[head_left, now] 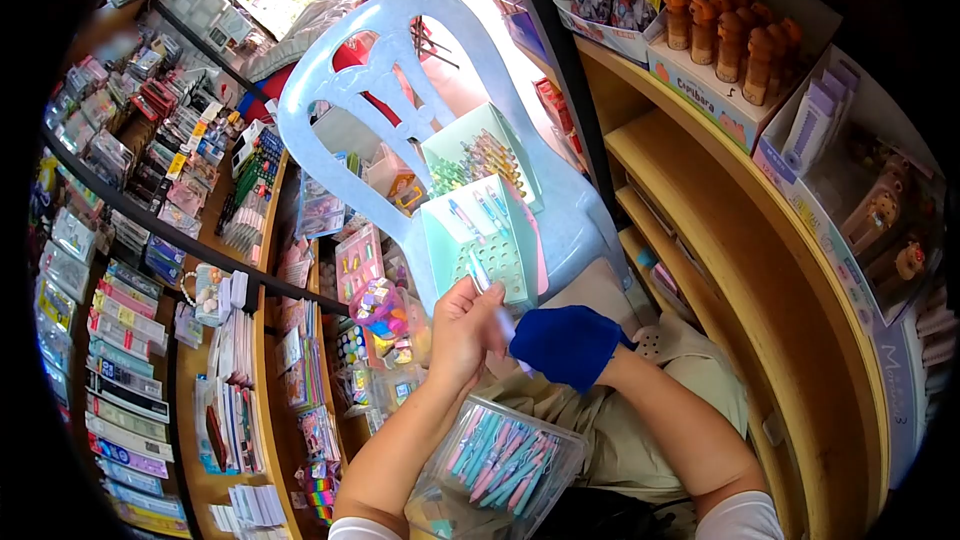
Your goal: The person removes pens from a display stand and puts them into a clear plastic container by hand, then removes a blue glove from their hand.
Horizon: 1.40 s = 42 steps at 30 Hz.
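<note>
My left hand (462,333) pinches a slim light-blue and white pen (480,271) at the front of a mint-green box (437,240) with round holes, which has several pens in it. My right hand (568,345), wrapped in dark blue cloth, is beside it with its fingers hidden; a pale lilac thing shows blurred between the hands. Behind the mint box, on a light-blue plastic chair (590,208), stands another box (465,130) of colourful pens. A clear plastic bin (572,445) of pink and teal pens lies below my hands, by the lap.
Shelves of packaged stationery (125,315) fill the left side. On the right are curved wooden shelves (720,180), with a box of brown capybara items (700,90) and another display box (810,190) on top. A pink basket (380,307) of small items is left of the hands.
</note>
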### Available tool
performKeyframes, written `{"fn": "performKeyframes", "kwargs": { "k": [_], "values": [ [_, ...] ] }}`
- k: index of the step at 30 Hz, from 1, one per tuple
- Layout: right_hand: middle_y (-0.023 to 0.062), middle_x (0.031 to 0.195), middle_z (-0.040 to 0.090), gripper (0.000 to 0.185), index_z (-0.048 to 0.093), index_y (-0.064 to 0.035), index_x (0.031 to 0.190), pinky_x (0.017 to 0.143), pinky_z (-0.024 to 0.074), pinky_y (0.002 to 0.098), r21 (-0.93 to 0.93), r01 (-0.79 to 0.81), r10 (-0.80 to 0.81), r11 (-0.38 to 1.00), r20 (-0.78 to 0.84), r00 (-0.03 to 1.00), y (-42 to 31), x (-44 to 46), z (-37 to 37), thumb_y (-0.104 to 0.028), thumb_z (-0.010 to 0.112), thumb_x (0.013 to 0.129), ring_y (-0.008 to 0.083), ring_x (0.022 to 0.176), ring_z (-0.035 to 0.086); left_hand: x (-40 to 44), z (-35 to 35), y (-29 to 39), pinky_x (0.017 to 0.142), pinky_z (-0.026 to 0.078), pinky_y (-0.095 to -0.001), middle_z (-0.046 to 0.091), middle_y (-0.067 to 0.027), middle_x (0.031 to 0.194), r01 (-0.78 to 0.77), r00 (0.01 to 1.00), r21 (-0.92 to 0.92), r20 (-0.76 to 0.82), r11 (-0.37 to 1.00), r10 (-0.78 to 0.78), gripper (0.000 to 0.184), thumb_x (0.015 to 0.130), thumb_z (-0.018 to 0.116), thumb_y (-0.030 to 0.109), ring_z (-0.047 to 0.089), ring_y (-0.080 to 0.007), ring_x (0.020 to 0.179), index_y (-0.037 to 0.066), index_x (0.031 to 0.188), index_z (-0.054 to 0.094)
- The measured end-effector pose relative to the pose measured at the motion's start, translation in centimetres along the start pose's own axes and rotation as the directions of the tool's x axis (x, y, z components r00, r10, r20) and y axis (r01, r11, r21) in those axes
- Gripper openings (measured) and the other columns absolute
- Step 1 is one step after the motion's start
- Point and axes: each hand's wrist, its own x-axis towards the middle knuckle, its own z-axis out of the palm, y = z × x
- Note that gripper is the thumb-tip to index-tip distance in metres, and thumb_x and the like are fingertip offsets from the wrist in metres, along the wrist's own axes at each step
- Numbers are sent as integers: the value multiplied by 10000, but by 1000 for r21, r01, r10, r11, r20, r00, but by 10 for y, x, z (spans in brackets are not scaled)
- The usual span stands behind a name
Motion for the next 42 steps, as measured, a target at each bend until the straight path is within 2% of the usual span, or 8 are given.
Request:
{"fn": "performKeyframes", "kwargs": {
  "k": [3,12,18,24,27,31,37,42],
  "values": [
    [159,740,561,94,560,-49,749,585,457,385,-48,81,-82,996,-16,997,9,3,7,-119,532,692,323,686,574,0,-1,0,297,332,-197,417,18,481,14,1000,-19,-12,1000,-15,149,850,504,183,408,-72,350,74,751,483],
    [107,751,516,265,543,-92,700,615,433,370,4,1,-1,1000,105,995,5,10,2,-123,694,484,285,752,531,-1,-6,1,310,345,-194,428,16,486,22,1000,-121,5,992,-22,145,852,500,189,429,-73,379,75,765,481],
    [114,727,523,195,539,-74,686,606,435,383,-78,49,-59,996,-131,990,8,4,26,-136,663,549,301,705,537,0,-6,0,323,340,-198,434,12,497,-15,1000,-40,7,999,15,154,854,498,198,425,-77,386,67,773,490],
    [187,773,554,146,523,-19,767,618,437,394,-38,-159,162,987,99,982,-11,13,-4,-158,525,727,330,729,551,2,-10,-2,378,352,-186,430,19,548,47,993,-150,114,988,-30,190,866,481,230,433,-71,441,53,797,482],
    [190,753,552,156,522,-21,772,607,425,398,169,-254,244,952,75,967,-12,11,-2,-174,514,747,349,711,543,4,-13,-4,408,353,-183,425,14,584,57,985,-202,170,978,-23,207,869,475,248,426,-76,482,49,810,478],
    [47,561,498,155,510,-68,687,458,411,295,547,-85,226,833,-197,954,15,10,40,-198,550,759,171,497,517,4,-15,-5,430,351,-188,414,4,599,55,980,-226,200,973,-9,222,871,469,259,404,-86,510,45,814,477],
    [74,594,498,117,501,-45,700,488,422,311,319,-9,75,948,-196,978,6,7,22,-148,537,743,211,546,529,3,-15,-4,420,362,-176,438,4,593,10,983,-223,179,975,31,229,877,458,265,455,-86,502,47,809,475],
    [140,694,517,89,514,-32,735,565,428,363,-83,-88,77,993,-131,988,-4,11,9,-93,536,675,307,682,532,2,-8,-2,373,357,-189,453,6,561,-96,994,78,61,992,91,165,851,516,193,457,-83,425,38,802,489]
  ]
}}
